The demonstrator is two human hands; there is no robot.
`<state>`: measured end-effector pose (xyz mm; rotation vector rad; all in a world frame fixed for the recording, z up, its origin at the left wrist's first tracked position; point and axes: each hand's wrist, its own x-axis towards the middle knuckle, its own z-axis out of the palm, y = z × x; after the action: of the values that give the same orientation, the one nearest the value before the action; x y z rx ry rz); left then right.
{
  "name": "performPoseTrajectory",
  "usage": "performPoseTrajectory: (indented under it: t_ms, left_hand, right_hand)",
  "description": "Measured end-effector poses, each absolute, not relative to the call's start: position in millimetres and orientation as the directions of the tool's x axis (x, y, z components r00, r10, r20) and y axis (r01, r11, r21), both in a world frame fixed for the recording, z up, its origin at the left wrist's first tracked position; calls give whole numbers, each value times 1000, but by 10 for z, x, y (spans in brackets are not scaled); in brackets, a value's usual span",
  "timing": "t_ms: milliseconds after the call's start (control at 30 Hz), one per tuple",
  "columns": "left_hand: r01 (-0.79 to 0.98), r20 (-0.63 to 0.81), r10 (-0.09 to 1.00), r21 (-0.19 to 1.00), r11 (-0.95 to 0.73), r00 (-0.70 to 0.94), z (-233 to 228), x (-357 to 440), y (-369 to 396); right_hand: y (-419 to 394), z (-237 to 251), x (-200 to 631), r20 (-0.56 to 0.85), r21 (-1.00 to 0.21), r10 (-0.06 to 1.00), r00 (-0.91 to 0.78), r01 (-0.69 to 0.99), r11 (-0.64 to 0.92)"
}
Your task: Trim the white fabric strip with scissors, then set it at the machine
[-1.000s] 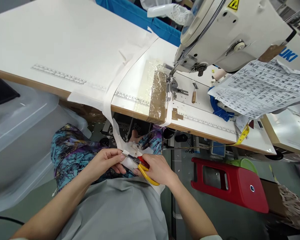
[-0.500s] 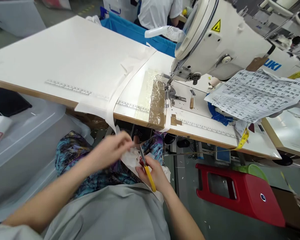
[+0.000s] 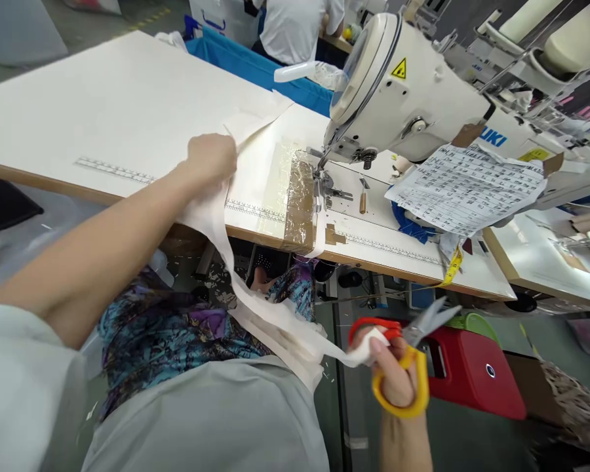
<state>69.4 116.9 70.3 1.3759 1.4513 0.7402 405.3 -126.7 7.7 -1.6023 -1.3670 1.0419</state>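
Scissors [image 3: 407,354] and the white strip's [image 3: 255,308] end sit clenched in our right hand [image 3: 398,377]; our left hand [image 3: 210,157] grips fabric on the desk [image 3: 78,111]. Trimming looks done; stitching remains.

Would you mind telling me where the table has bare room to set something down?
Bare: the white table left of the left hand, behind the printed ruler. Crowded: under the sewing machine, around the printed sheet and blue cloth.

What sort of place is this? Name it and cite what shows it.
Most likely a garment sewing workshop: an industrial sewing machine on a white worktable, a strip of white fabric between the hands, and scissors in the right hand.
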Motion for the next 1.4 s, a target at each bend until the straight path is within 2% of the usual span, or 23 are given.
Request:
performPoseTrajectory:
  t_ms: [100, 167, 200, 233, 333, 400, 500, 567, 667, 800, 900, 1033, 1133, 1267, 1400]
  left_hand:
    - [390, -20, 998, 920, 39, -51, 601, 523, 771]
    - [274, 129, 974, 959, -75, -184, 435, 385, 410]
    - [200, 112, 967, 978, -66, -230, 325, 319, 221]
    - [149, 36, 976, 989, -4, -215, 201, 263, 36]
    - [172, -313, 949, 937, 303, 32, -184, 204, -439]
    - [199, -450, 877, 887, 417, 168, -388, 288, -673]
    - [67, -489, 823, 868, 493, 289, -540, 548, -929]
    - [-38, -494, 798, 842, 538, 343, -551, 726, -1055]
    - [-110, -507, 782, 810, 576, 362, -503, 887, -1182]
    - [-114, -531, 779, 797, 593, 335, -440, 910, -1241]
    - [-130, -541, 777, 787, 603, 322, -435, 881, -1250]
    - [-158, -571, 766, 762, 628, 296, -454, 840, -1275]
    - [-164, -575, 767, 759, 631, 285, -460, 808, -1296]
    - [-171, -567, 775, 764, 622, 280, -464, 781, -1302]
    - [-150, -557, 781, 778, 610, 282, -485, 772, -1293]
  right_hand:
    - [-1506, 89, 4493, -214, -909, 970, 118, 339, -242]
    - [-1710, 37, 4719, -287, -842, 932, 220, 407, -355]
    - [-1806, -5, 4796, -318, -793, 906, 279, 445, -415]
    - [-1888, -56, 4846, -347, -740, 881, 323, 482, -468]
    - [-2013, -235, 4834, -433, -628, 852, 295, 579, -520]
    - [-1985, -346, 4707, -429, -598, 870, 244, 645, -476]
    - [-1828, -429, 4382, -373, -587, 912, 170, 718, -374]
    - [-1677, -416, 4119, -418, -663, 908, -37, 695, -277]
    - [-1408, -357, 3767, -454, -782, 779, -433, 613, -115]
    - [-1028, -360, 3496, -464, -764, 627, -626, 641, 75]
    - [-815, -401, 3381, -463, -745, 535, -707, 637, 197]
    - [-686, -421, 3250, -455, -748, 483, -748, 615, 248]
    - [-676, -419, 3185, -440, -706, 504, -743, 633, 317]
    - [-715, -406, 3143, -392, -585, 596, -701, 690, 427]
    - [-748, -395, 3124, -375, -529, 639, -671, 721, 447]
